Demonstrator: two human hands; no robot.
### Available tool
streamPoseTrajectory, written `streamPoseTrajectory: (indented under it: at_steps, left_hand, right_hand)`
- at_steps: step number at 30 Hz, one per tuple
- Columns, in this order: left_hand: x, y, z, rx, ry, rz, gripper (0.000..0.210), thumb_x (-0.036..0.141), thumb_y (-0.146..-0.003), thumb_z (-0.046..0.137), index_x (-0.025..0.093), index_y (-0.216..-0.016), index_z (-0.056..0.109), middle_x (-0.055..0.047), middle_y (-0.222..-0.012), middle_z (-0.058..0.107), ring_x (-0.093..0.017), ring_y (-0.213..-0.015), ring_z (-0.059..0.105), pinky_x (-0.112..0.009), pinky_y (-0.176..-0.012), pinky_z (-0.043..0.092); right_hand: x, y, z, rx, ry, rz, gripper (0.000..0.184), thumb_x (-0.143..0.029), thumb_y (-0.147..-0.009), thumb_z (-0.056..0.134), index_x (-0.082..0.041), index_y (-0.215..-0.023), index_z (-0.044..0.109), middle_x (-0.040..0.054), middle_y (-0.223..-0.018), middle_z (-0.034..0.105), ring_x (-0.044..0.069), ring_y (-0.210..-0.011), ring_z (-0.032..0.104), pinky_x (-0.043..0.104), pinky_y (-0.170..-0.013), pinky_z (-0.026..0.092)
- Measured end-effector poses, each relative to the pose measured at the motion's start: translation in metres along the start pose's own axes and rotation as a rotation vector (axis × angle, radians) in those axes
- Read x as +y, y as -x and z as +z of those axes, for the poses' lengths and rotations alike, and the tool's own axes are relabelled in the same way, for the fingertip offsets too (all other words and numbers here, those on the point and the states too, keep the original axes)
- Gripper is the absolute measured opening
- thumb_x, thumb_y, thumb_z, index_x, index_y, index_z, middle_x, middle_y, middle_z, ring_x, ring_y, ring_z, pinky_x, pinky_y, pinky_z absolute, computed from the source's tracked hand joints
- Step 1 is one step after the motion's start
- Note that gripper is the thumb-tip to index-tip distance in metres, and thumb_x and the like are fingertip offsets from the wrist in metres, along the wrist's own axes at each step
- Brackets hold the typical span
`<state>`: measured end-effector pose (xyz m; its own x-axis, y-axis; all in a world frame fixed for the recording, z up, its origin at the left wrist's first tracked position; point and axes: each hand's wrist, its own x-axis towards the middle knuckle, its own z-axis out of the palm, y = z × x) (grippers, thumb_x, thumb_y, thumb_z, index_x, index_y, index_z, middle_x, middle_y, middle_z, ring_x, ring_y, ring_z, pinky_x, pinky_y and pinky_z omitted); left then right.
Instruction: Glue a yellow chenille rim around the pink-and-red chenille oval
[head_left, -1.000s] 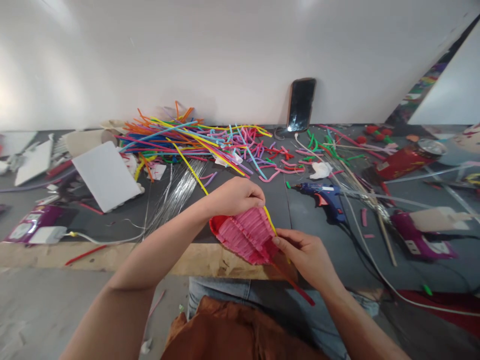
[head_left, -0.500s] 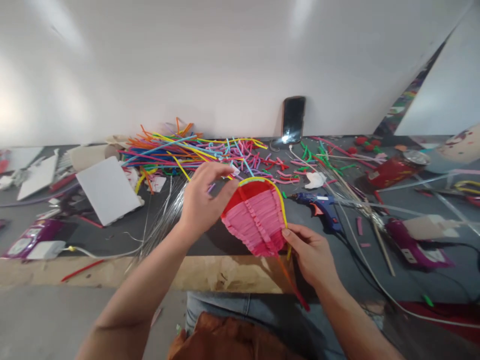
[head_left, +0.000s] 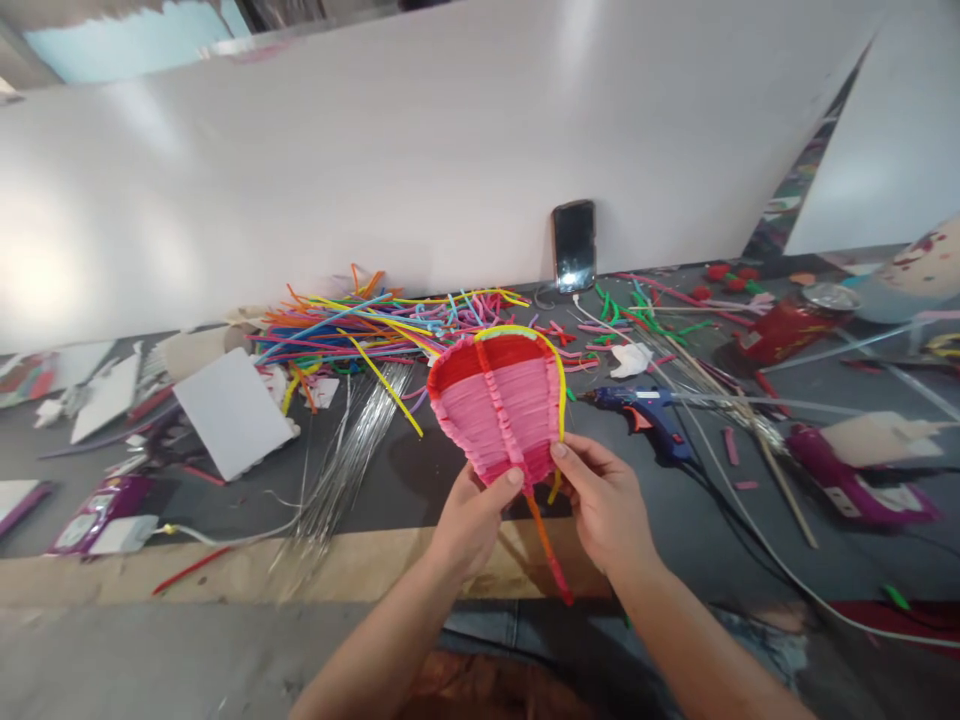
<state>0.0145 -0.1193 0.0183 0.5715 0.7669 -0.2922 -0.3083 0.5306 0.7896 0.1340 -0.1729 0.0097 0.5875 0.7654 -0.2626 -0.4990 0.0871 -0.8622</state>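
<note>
Both my hands hold a pink and red petal-shaped piece (head_left: 499, 400) wound from fuzzy pipe cleaner, above the table's front edge. My left hand (head_left: 476, 520) is closed on its lower left, thumb lying on the front. My right hand (head_left: 604, 495) pinches the lower right edge together with a yellow pipe cleaner (head_left: 562, 385). That yellow strip follows the top and right rim, and its loose end hangs below. An orange and red stem (head_left: 551, 555) points down between my hands. The fingers behind the piece are partly hidden.
A heap of coloured pipe cleaners (head_left: 330, 325) lies behind the piece. To the right are a blue glue gun (head_left: 652, 415) with its cable, a red can (head_left: 795, 325) and a purple device (head_left: 847, 475). A phone (head_left: 574, 245) leans on the white board (head_left: 375, 170).
My left hand has come down from the upper left rim and now grips the lower left of the petal-shaped piece. The piece stands more upright, facing me. The camera view has shifted slightly.
</note>
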Motion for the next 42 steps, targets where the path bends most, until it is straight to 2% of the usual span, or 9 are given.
streamPoseTrajectory:
  at_steps: [3,9,14,18,21,24,30,35,42]
  left_hand:
    - [-0.004,-0.002,0.005,0.055,0.019,-0.047,0.025,0.031,-0.068,0.08,0.018,-0.086,0.07,-0.001,-0.085,0.071,-0.012,-0.075,0.064,-0.023,-0.072,0.051]
    - [-0.008,0.0,0.004,0.044,0.017,-0.096,0.025,0.033,-0.067,0.081,0.018,-0.084,0.071,0.0,-0.08,0.071,-0.01,-0.067,0.062,-0.022,-0.065,0.05]
    - [-0.009,0.0,0.001,0.007,-0.006,-0.145,0.032,0.035,-0.068,0.081,0.017,-0.093,0.071,-0.005,-0.09,0.072,-0.014,-0.076,0.065,-0.026,-0.069,0.052]
    - [-0.008,-0.002,-0.001,-0.018,-0.033,-0.154,0.031,0.034,-0.068,0.08,0.016,-0.092,0.072,-0.005,-0.086,0.073,-0.015,-0.076,0.066,-0.027,-0.071,0.052]
    - [-0.005,-0.003,-0.003,-0.082,-0.047,-0.17,0.031,0.035,-0.071,0.078,0.015,-0.094,0.072,-0.007,-0.086,0.073,-0.017,-0.075,0.066,-0.029,-0.07,0.052]
    - [-0.004,-0.004,-0.005,-0.124,-0.056,-0.195,0.031,0.035,-0.073,0.077,0.013,-0.095,0.071,-0.008,-0.086,0.073,-0.017,-0.072,0.067,-0.03,-0.069,0.053]
    - [-0.003,-0.005,-0.007,-0.102,-0.055,-0.192,0.03,0.032,-0.07,0.08,0.013,-0.09,0.071,-0.007,-0.084,0.072,-0.014,-0.071,0.065,-0.029,-0.071,0.054]
    - [0.003,-0.004,-0.012,-0.104,-0.12,-0.248,0.033,0.036,-0.069,0.08,0.011,-0.088,0.07,-0.007,-0.079,0.069,-0.014,-0.065,0.064,-0.028,-0.065,0.054]
    - [0.008,0.002,-0.017,-0.129,-0.174,-0.313,0.033,0.037,-0.068,0.08,0.011,-0.087,0.07,-0.006,-0.078,0.069,-0.014,-0.064,0.064,-0.027,-0.061,0.055]
  right_hand:
    - [0.001,0.003,0.001,-0.017,-0.026,0.051,0.02,-0.034,-0.065,0.079,-0.022,-0.08,0.075,-0.0021,-0.066,0.07,0.01,-0.055,0.056,0.022,-0.052,0.045]
    - [0.0,-0.001,-0.011,-0.039,-0.042,0.149,0.023,-0.035,-0.058,0.084,-0.021,-0.074,0.075,-0.0008,-0.069,0.072,0.011,-0.058,0.059,0.024,-0.056,0.046]
    - [-0.006,-0.003,-0.02,-0.077,-0.02,0.204,0.026,-0.034,-0.054,0.086,-0.019,-0.072,0.074,0.0001,-0.067,0.071,0.011,-0.057,0.059,0.024,-0.056,0.046]
    - [-0.01,-0.002,-0.021,-0.092,-0.023,0.231,0.027,-0.034,-0.053,0.087,-0.019,-0.069,0.072,-0.001,-0.064,0.069,0.009,-0.054,0.058,0.023,-0.055,0.048]
    - [-0.013,-0.002,-0.02,-0.104,-0.02,0.242,0.027,-0.034,-0.053,0.087,-0.019,-0.067,0.07,-0.0019,-0.061,0.067,0.008,-0.052,0.057,0.023,-0.054,0.049]
    - [-0.014,-0.001,-0.019,-0.115,-0.008,0.24,0.028,-0.035,-0.054,0.087,-0.018,-0.067,0.068,-0.0024,-0.059,0.065,0.008,-0.051,0.056,0.022,-0.053,0.049]
    - [-0.013,-0.001,-0.021,-0.145,0.045,0.209,0.028,-0.036,-0.057,0.085,-0.018,-0.069,0.067,-0.0027,-0.059,0.064,0.008,-0.052,0.056,0.023,-0.054,0.05]
    - [-0.015,-0.003,-0.027,-0.203,0.12,0.176,0.027,-0.04,-0.065,0.081,-0.017,-0.072,0.07,-0.0001,-0.062,0.065,0.009,-0.055,0.057,0.024,-0.055,0.049]
    - [-0.031,-0.021,-0.033,-0.169,0.115,0.057,0.027,-0.046,-0.073,0.073,-0.02,-0.08,0.071,-0.0019,-0.064,0.063,0.008,-0.058,0.055,0.022,-0.056,0.047]
